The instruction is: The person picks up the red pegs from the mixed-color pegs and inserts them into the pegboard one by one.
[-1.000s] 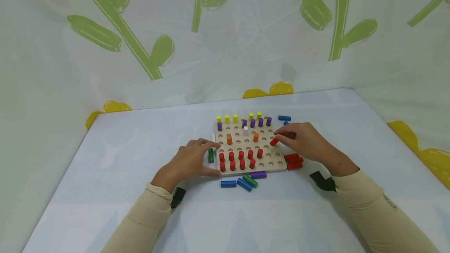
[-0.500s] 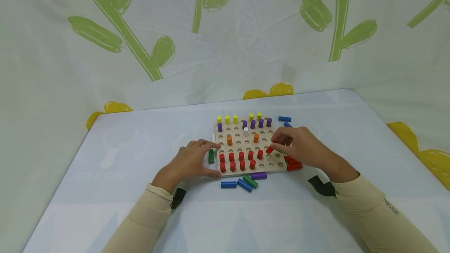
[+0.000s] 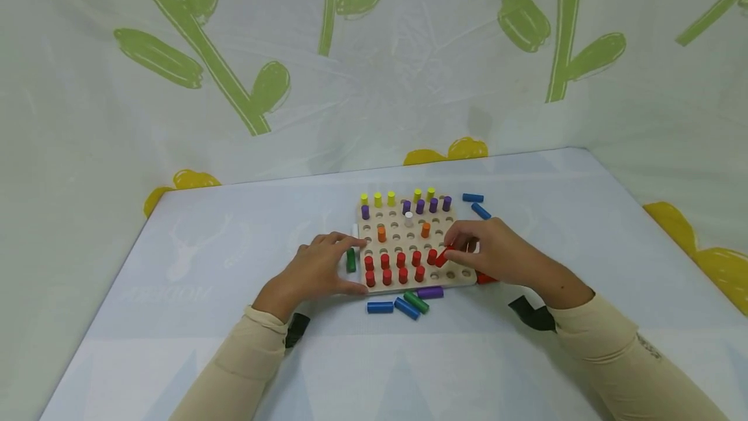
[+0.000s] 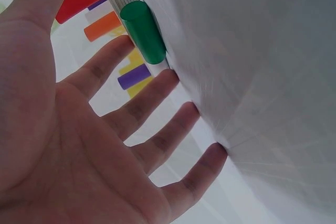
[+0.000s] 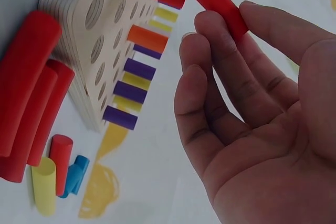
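A wooden pegboard (image 3: pixel 403 244) with rows of round holes lies flat on the table. My right hand (image 3: pixel 497 251) pinches a red peg (image 3: pixel 443 256) between thumb and fingers, tilted above the board's near right part, close to the row of standing red pegs (image 3: pixel 400 259). In the right wrist view the held red peg (image 5: pixel 218 1) slants between the fingertips. My left hand (image 3: pixel 318 264) rests at the board's left edge, its fingers spread. Beside it lies a green peg (image 3: pixel 350 260), also close to the fingers in the left wrist view. Yellow, purple, orange and white pegs stand in the board.
Loose blue pegs (image 3: pixel 380 307), a green peg (image 3: pixel 416 302) and a purple peg (image 3: pixel 430 292) lie before the board. To its right are loose red pegs (image 5: pixel 26 87), a yellow peg (image 5: pixel 44 184) and blue pegs (image 3: pixel 481 211). A patterned cloth wall (image 3: pixel 374 83) rises behind the table.
My right hand has moved left and toward the near side with the red peg, from the board's right edge to beside the red rows. The left hand has stayed put.
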The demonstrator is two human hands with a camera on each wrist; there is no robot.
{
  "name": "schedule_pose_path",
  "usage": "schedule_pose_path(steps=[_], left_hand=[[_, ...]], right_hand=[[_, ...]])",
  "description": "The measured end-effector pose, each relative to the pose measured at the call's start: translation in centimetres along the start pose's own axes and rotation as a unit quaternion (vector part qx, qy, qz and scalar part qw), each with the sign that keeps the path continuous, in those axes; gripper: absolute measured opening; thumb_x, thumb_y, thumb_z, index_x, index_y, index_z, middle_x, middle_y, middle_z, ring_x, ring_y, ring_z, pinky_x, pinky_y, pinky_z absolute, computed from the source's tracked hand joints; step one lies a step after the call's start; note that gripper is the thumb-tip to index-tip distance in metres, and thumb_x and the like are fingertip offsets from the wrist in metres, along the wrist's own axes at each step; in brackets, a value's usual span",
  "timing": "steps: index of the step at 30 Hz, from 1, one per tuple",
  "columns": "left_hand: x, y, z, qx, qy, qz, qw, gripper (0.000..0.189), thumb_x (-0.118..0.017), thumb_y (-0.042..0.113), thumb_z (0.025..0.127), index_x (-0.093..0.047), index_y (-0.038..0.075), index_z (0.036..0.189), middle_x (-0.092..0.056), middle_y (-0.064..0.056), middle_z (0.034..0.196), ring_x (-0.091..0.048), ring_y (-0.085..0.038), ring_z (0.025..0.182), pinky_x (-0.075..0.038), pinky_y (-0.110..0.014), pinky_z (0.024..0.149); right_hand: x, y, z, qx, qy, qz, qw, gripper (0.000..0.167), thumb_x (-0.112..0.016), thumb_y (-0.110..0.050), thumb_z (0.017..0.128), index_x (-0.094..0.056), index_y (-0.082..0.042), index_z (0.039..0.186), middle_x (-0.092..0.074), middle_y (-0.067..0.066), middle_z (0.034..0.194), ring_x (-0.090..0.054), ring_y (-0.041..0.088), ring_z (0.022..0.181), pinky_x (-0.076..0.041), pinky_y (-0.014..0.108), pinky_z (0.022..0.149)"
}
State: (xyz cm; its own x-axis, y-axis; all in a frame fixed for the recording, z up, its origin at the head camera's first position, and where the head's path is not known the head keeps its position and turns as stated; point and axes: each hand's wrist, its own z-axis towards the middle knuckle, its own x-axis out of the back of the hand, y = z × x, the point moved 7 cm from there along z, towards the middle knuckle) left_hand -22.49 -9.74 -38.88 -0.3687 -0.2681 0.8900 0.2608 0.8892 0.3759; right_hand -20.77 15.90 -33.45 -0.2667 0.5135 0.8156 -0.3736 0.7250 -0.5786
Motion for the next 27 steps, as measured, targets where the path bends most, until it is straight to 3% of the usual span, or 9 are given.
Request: schedule_pose_path(steps=[14,27], left_hand=[[0.0,0.0,0.1,0.001,-0.004,0.000,1.0000,0.088,-0.086,0.055,0.070,-0.048,0.035,0.147,-0.044,-0.008,0.155,-0.036,-0.036,0.144,-0.030,-0.067,0.114],[0.1,0.2,0.0,-0.006,0.000,0.004,1.0000,0.087,-0.086,0.055,0.070,-0.049,0.034,0.146,-0.045,-0.007,0.154,-0.038,-0.036,0.143,-0.031,-0.068,0.112]], right_hand=[[-1.9,0.0,0.1,-0.039,-0.043,0.027,0.9980,0.014,-0.078,-0.018,0.088,-0.067,-0.017,0.096,-0.068,-0.007,0.081,-0.060,0.010,0.075,-0.054,0.022,0.060],[-2.7,0.0,0.2,-0.038,-0.058,0.000,0.9976,0.012,-0.078,-0.019,0.087,-0.069,-0.017,0.095,-0.068,-0.009,0.081,-0.060,0.008,0.076,-0.054,0.018,0.066]])
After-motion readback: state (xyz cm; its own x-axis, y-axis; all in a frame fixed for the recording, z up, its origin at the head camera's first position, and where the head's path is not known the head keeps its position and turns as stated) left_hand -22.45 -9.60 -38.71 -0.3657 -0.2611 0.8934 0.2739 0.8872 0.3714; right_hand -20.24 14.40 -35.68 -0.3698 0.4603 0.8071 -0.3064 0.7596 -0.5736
